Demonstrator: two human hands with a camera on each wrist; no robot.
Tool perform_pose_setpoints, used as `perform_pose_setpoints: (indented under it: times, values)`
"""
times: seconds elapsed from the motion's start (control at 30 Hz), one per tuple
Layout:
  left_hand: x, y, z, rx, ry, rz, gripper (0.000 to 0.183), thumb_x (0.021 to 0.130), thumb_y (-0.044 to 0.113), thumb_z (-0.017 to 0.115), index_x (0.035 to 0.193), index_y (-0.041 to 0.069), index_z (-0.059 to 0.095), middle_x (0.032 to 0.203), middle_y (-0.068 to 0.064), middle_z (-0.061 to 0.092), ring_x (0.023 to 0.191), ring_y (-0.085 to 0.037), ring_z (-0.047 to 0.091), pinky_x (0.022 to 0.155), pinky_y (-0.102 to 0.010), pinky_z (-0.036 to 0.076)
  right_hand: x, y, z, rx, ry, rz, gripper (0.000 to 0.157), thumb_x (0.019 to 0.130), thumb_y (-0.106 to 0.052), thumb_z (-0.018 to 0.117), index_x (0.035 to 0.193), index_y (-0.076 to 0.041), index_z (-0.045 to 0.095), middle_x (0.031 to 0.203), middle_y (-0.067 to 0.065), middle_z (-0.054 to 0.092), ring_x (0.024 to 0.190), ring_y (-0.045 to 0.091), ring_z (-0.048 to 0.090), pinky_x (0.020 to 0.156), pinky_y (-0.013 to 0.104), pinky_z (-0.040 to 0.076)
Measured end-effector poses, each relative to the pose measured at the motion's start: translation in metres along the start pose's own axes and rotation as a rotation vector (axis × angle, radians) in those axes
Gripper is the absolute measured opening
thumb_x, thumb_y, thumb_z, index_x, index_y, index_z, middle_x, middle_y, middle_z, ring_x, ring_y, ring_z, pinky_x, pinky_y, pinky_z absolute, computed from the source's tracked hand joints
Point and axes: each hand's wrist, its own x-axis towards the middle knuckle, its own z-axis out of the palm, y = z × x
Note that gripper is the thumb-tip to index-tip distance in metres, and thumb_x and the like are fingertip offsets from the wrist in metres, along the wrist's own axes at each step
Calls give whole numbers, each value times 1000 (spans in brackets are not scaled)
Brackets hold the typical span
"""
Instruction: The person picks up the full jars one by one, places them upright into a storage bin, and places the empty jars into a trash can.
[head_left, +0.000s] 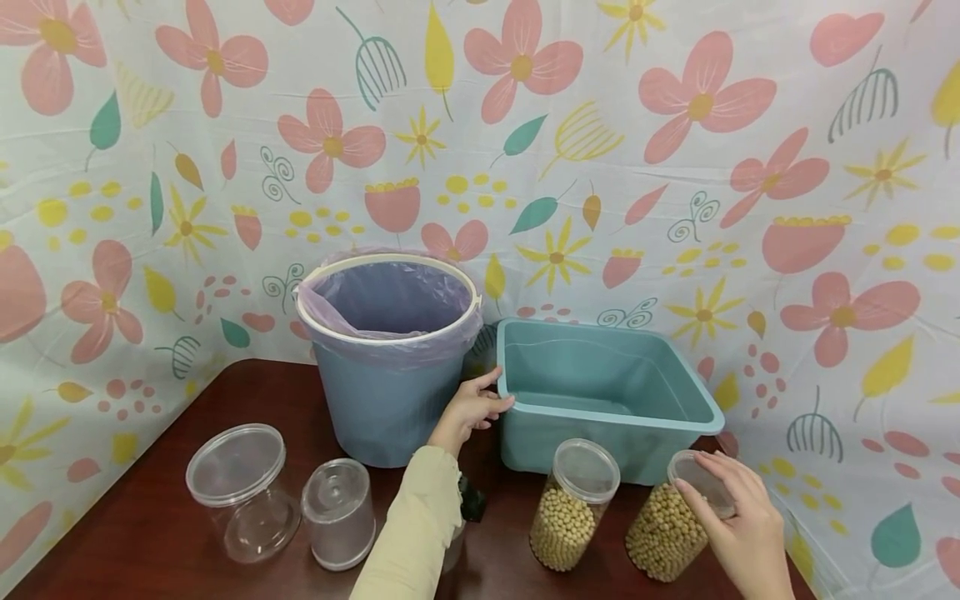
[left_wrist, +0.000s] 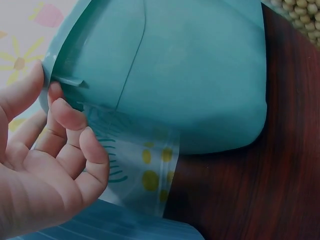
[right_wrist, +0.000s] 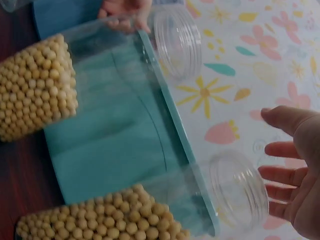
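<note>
My left hand (head_left: 472, 408) pinches the rim of a teal plastic basin (head_left: 600, 421) at its left side; in the left wrist view, the fingers (left_wrist: 67, 115) are curled at that rim. The basin is upright and looks bare inside. My right hand (head_left: 738, 508) is at the lid end of the right clear jar (head_left: 663, 537), which is partly filled with round yellow beans. Its fingers (right_wrist: 280, 172) look spread and fairly straight in the right wrist view; whether they touch the lid, I cannot tell. A similar lidded jar (head_left: 562, 525) of beans stands left of it.
A blue bucket (head_left: 390, 408) lined with a thin purple bag stands left of the basin. Before it are a wide clear jar (head_left: 258, 529) and a smaller clear container (head_left: 339, 517). Another clear container is mostly hidden behind my left sleeve (head_left: 412, 525). Flowered cloth (head_left: 555, 167) hangs behind the table.
</note>
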Motion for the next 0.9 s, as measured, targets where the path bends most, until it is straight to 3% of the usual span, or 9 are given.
perform_pose_setpoints:
  times: [0.1, 0.2, 0.37, 0.57, 0.7, 0.9]
  values:
    - [0, 0, 0, -1, -1, 0, 63, 82, 11, 66, 137, 23, 38, 78, -1, 54, 57, -12, 46, 47, -22, 37, 0, 6, -2, -61, -32, 85, 36, 67, 0, 75, 101, 3, 64, 103, 16, 58, 107, 18, 46, 92, 23, 32]
    - [0, 1, 0, -4, -3, -1, 63, 82, 11, 66, 137, 23, 38, 78, -1, 53, 57, -12, 47, 48, -22, 38, -1, 13, -4, -101, -71, 130, 33, 70, -4, 74, 101, 3, 64, 106, 18, 57, 101, 34, 47, 81, 42, 36]
    - [1, 0, 1, -16, -21, -17, 65, 83, 10, 64, 139, 23, 35, 75, 0, 50, 58, -12, 48, 50, -23, 39, -4, 22, -5, -153, -124, 162, 36, 70, -12, 76, 100, 4, 64, 109, 23, 52, 95, 40, 47, 64, 39, 39]
    - [2, 0, 2, -4, -26, -25, 63, 83, 9, 63, 138, 24, 37, 68, 1, 48, 57, -12, 47, 50, -23, 39, -3, 26, -6, -161, -237, 258, 53, 67, -25, 79, 109, 1, 60, 109, 30, 49, 91, 44, 48, 64, 55, 39]
    - [2, 1, 2, 0, -29, -42, 62, 83, 10, 64, 138, 25, 37, 67, 1, 48, 56, -12, 47, 50, -24, 39, -3, 27, -7, -173, -305, 306, 61, 68, -33, 78, 116, -3, 56, 105, 28, 52, 87, 40, 50, 63, 52, 39]
    - [2, 1, 1, -3, -27, -54, 62, 82, 11, 65, 136, 27, 39, 67, 1, 48, 54, -12, 48, 49, -23, 38, -4, 27, -7, -178, -300, 321, 63, 66, -35, 78, 117, -4, 56, 101, 28, 53, 82, 39, 52, 60, 51, 40]
